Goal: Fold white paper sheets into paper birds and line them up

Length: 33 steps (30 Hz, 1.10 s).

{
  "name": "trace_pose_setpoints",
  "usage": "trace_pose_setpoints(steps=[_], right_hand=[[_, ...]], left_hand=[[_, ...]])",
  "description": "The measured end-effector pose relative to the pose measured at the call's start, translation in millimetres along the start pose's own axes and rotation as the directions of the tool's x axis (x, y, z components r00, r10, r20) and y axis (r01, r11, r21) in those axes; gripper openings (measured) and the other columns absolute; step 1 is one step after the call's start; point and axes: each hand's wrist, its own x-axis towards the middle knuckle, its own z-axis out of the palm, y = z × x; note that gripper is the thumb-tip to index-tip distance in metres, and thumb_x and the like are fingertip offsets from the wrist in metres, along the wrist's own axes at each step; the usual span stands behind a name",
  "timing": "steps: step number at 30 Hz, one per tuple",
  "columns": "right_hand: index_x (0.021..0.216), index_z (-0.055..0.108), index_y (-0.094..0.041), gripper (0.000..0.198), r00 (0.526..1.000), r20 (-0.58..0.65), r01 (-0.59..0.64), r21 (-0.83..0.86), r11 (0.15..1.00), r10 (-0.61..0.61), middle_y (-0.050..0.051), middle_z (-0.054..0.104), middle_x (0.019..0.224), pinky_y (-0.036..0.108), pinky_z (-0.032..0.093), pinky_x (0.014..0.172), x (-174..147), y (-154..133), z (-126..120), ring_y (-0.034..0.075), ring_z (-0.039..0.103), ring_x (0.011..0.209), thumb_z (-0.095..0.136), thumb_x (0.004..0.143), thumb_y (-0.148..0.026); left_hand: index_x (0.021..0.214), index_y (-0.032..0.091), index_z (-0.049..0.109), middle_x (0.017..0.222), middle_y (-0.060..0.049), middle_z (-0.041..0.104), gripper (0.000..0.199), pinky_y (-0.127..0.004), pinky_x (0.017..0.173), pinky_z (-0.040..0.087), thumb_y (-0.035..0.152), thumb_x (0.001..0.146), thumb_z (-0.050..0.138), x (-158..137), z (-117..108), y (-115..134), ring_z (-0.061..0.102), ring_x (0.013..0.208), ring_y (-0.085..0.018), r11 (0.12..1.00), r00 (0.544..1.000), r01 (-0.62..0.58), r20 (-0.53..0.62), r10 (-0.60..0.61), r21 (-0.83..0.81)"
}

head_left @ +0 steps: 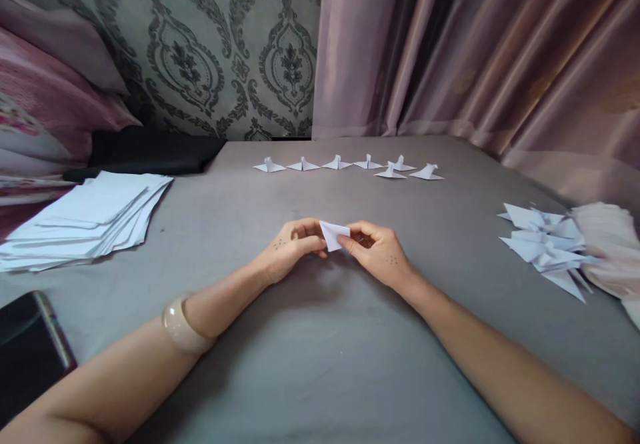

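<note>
A small folded piece of white paper (332, 235) is held up between my two hands over the middle of the grey-covered table. My left hand (299, 245) pinches its left edge, with the thumb in front and the fingers curled behind. On the other side my right hand (379, 249) grips the lower right part, its thumb pressed flat on the paper's face. The piece has a roughly triangular outline pointing down. My fingers hide part of its edges and its back.
Several folded paper cranes (337, 163) stand along the table's far side. More folded paper pieces (547, 241) lie heaped at right beside a pale cloth (607, 247). At left are a stack of white sheets (90, 221), a black cloth (155, 151) and a dark phone (33, 351).
</note>
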Motion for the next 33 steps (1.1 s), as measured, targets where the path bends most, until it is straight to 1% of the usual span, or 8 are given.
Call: trace_pose_setpoints(steps=[3, 6, 10, 13, 16, 21, 27, 33], right_hand=[[0.086, 0.07, -0.018, 0.022, 1.0, -0.011, -0.018, 0.009, 1.0, 0.018, 0.004, 0.07, 0.08, 0.028, 0.047, 0.065, -0.3, -1.0, -0.1, 0.016, 0.061, 0.069, 0.067, 0.078, -0.038], [0.085, 0.069, -0.018, 0.024, 0.998, 0.026, -0.055, 0.092, 0.994, 0.053, 0.004, 0.07, 0.079, 0.028, 0.048, 0.065, 0.4, -4.9, -2.0, 0.015, 0.062, 0.07, 0.065, 0.08, -0.041], [0.083, 0.067, -0.018, 0.029, 0.994, 0.041, -0.107, 0.18, 0.978, 0.102, 0.003, 0.068, 0.074, 0.028, 0.047, 0.062, 1.5, -9.1, -3.0, 0.015, 0.061, 0.067, 0.064, 0.079, -0.046], [0.084, 0.064, -0.019, 0.029, 0.996, -0.039, -0.074, 0.21, 0.975, 0.084, 0.002, 0.067, 0.078, 0.028, 0.047, 0.063, 1.7, -9.3, -1.5, 0.014, 0.06, 0.067, 0.07, 0.074, -0.045], [0.082, 0.06, -0.019, 0.03, 0.993, -0.106, -0.033, 0.204, 0.979, 0.055, 0.0, 0.063, 0.075, 0.027, 0.047, 0.063, 2.1, -7.4, -0.1, 0.013, 0.057, 0.065, 0.074, 0.071, -0.043], [0.084, 0.06, -0.02, 0.03, 0.994, -0.097, -0.022, 0.226, 0.974, 0.045, 0.0, 0.063, 0.076, 0.028, 0.048, 0.067, 3.4, -2.5, 0.0, 0.013, 0.058, 0.068, 0.076, 0.07, -0.042], [0.095, 0.062, -0.022, 0.028, 0.988, -0.148, 0.063, 0.087, 0.994, -0.05, 0.002, 0.063, 0.089, 0.028, 0.049, 0.066, -0.7, -2.3, 1.8, 0.013, 0.059, 0.074, 0.073, 0.075, -0.038], [0.105, 0.064, -0.027, 0.023, 0.978, -0.068, 0.196, -0.024, 0.98, -0.197, 0.002, 0.059, 0.101, 0.026, 0.05, 0.067, -3.7, -5.4, 2.7, 0.011, 0.057, 0.076, 0.067, 0.083, -0.028]], left_hand=[[0.1, 0.013, 0.072, 0.093, -0.008, 0.07, 0.028, -0.027, 0.075, 0.048, 0.026, 0.075, 0.07, -0.6, 0.8, -1.5, 0.061, 0.085, -0.018, 0.999, 1.0, 0.011, 0.006, -0.011, -0.04], [0.091, 0.012, 0.072, 0.086, -0.006, 0.07, 0.025, -0.024, 0.071, 0.046, 0.028, 0.072, 0.077, -0.2, 2.8, -3.5, 0.06, 0.077, -0.014, 0.998, 0.998, 0.037, -0.056, -0.04, -0.052], [0.083, 0.012, 0.072, 0.075, -0.004, 0.067, 0.023, -0.023, 0.069, 0.045, 0.033, 0.074, 0.076, 0.9, 2.8, -6.2, 0.059, 0.07, -0.011, 0.986, 0.992, 0.094, -0.069, -0.104, -0.135], [0.073, 0.012, 0.07, 0.071, -0.002, 0.065, 0.023, -0.021, 0.065, 0.044, 0.034, 0.074, 0.077, 2.0, 0.7, -7.2, 0.057, 0.065, -0.009, 0.975, 0.987, 0.111, -0.093, -0.131, -0.191], [0.069, 0.011, 0.069, 0.068, -0.002, 0.064, 0.025, -0.02, 0.062, 0.043, 0.034, 0.071, 0.08, 2.9, -0.9, -7.1, 0.055, 0.061, -0.007, 0.972, 0.983, 0.116, -0.114, -0.142, -0.206], [0.066, 0.012, 0.068, 0.066, -0.002, 0.063, 0.028, -0.021, 0.061, 0.043, 0.036, 0.066, 0.083, 3.8, -1.1, -6.9, 0.056, 0.061, -0.008, 0.977, 0.978, 0.115, -0.149, -0.143, -0.179], [0.059, 0.014, 0.056, 0.057, 0.002, 0.059, 0.038, -0.02, 0.052, 0.036, 0.038, 0.062, 0.085, 4.4, 1.7, -6.6, 0.051, 0.054, -0.007, 0.997, 0.954, 0.035, -0.296, -0.052, -0.065], [0.061, 0.015, 0.052, 0.057, 0.004, 0.056, 0.039, -0.02, 0.053, 0.032, 0.037, 0.061, 0.085, 3.5, 3.8, -8.0, 0.048, 0.055, -0.007, 0.994, 0.956, -0.059, -0.281, 0.082, 0.09]])
